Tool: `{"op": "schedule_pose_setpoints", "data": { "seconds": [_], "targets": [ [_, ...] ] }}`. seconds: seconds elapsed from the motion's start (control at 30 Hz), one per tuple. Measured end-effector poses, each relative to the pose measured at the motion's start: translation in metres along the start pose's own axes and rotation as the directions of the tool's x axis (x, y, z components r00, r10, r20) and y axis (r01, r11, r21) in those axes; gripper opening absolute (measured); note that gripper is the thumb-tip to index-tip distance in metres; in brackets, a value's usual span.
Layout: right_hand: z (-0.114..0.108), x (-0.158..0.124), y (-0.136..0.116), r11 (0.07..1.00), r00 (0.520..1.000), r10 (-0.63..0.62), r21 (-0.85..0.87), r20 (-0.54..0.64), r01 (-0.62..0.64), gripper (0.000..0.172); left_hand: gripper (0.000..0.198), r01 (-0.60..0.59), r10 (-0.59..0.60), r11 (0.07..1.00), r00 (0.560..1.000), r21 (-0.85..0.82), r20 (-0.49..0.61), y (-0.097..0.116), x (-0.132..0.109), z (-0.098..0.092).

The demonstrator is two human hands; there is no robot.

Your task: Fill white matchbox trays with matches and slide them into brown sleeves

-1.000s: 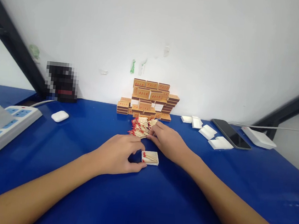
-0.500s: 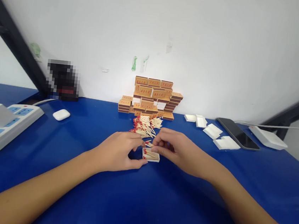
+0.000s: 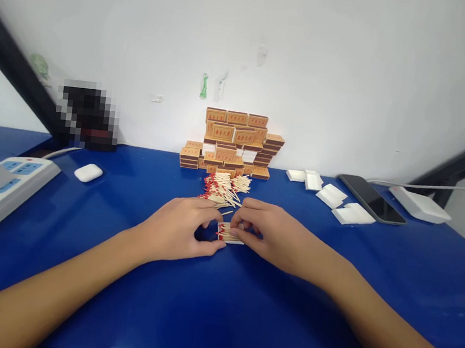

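Observation:
A small white matchbox tray [image 3: 233,243] lies on the blue table, with red-headed matches [image 3: 224,233] inside it. My left hand [image 3: 181,227] grips the tray's left end between thumb and fingers. Over the tray's right part is my right hand [image 3: 270,230], its thumb and fingertips pinched on matches at the tray; how many it holds is hidden by the fingers. Just beyond the hands lies a loose pile of matches [image 3: 219,186], and one stray match [image 3: 227,213] rests between pile and tray.
Orange matchboxes [image 3: 236,118] are stacked against the wall behind the pile. To the right lie several white trays [image 3: 330,195], a dark phone [image 3: 371,199] and a white device [image 3: 419,204] with a cable. A white earbud case [image 3: 88,173] and a power strip [image 3: 15,187] are at the left.
My right hand has lowered its pinched matches from above the tray's far edge down into the tray. My left hand stays at the tray's end. The whole view has shifted slightly.

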State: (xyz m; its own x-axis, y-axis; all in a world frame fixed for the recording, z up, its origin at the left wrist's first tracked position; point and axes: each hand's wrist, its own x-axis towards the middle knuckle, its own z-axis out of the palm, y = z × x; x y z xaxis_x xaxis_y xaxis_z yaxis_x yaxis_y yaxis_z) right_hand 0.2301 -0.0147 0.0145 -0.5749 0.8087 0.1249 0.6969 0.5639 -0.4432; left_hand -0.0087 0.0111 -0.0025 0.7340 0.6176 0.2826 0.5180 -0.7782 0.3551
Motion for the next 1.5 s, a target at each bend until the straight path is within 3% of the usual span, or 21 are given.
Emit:
{"op": "schedule_pose_setpoints", "data": {
  "seconds": [0.17,0.47,0.8,1.13,1.33,1.5],
  "targets": [
    [0.008,0.003,-0.003,1.000,1.000,-0.013,0.020,-0.014,0.013,0.017,0.023,-0.007,0.007,1.000,1.000,0.009,-0.004,0.000,0.000,0.000],
    [0.004,0.000,0.000,0.994,0.999,-0.051,-0.100,0.014,0.053,0.014,0.025,-0.006,0.006,1.000,1.000,0.008,0.003,0.001,0.001,-0.001],
    [0.009,0.003,-0.008,0.994,0.997,-0.065,0.089,0.045,0.061,0.013,0.022,-0.019,0.019,1.000,1.000,0.007,0.007,0.000,0.001,0.000],
    [-0.004,0.002,-0.006,0.998,0.994,-0.024,0.060,-0.111,0.031,0.013,0.023,-0.006,0.006,1.000,1.000,0.017,0.012,-0.001,0.001,-0.001],
    [-0.002,-0.001,0.000,0.998,0.999,-0.052,0.021,0.009,0.051,0.018,0.023,-0.001,0.001,1.000,1.000,0.008,0.000,0.000,0.001,-0.002],
    [0.001,0.000,0.001,0.999,0.999,-0.031,-0.033,0.010,0.032,0.017,0.024,-0.006,0.006,1.000,1.000,0.010,-0.001,0.001,0.001,-0.003]
  ]
}}
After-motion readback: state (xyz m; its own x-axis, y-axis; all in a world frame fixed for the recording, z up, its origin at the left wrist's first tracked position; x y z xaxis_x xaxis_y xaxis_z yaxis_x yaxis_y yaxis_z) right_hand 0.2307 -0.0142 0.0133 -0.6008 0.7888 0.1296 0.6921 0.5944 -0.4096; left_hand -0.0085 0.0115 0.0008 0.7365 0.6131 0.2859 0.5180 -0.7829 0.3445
